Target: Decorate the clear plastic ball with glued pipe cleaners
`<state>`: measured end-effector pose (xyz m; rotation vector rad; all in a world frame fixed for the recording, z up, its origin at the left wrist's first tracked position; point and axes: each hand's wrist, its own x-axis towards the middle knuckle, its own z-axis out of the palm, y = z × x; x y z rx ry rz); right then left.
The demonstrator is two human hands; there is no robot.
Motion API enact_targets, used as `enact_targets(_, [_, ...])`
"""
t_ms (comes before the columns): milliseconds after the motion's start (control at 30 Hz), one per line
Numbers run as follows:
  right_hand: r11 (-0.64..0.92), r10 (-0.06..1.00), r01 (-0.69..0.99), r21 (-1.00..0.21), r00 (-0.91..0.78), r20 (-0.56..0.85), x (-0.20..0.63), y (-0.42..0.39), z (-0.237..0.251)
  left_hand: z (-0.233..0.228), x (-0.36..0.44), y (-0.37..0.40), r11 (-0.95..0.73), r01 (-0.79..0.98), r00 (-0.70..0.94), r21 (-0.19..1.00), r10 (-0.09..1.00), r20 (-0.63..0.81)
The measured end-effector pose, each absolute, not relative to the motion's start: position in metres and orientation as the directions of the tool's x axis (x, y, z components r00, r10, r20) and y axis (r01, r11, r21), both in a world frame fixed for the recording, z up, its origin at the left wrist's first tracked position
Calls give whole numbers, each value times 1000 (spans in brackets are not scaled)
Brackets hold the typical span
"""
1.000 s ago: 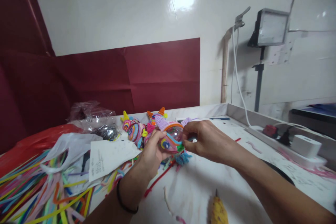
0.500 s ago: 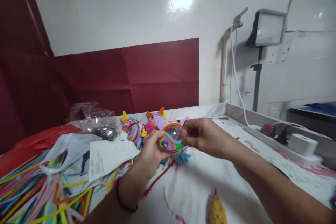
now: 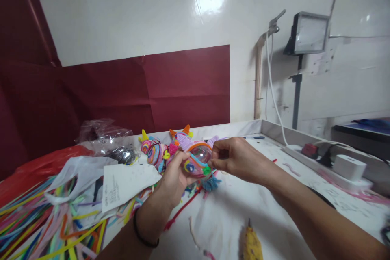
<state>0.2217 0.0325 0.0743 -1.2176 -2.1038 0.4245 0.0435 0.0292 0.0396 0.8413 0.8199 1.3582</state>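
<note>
Both hands on a pipe-cleaner ball, above the tabletop [image 3: 274, 207].
Left hand [image 3: 174, 174] cups the ball [image 3: 198, 160]; right hand [image 3: 236, 158] pinches its edge. Finished figures [image 3: 155, 148] just behind the ball.

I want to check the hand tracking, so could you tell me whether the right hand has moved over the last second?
Barely. The right hand pinches at the clear ball as before, level with the finished pipe-cleaner toys on the table.
</note>
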Motion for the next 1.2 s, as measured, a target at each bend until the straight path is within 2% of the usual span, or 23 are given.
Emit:
enact_targets(433, [565,825,565,-601,-397,402,224,31,75,42,44,28,25,-514,45,858,999,-2])
enact_targets(1200, [557,830,616,-557,-378,411,225,33,75,38,42,30,42,-489,71,871,997,-8])
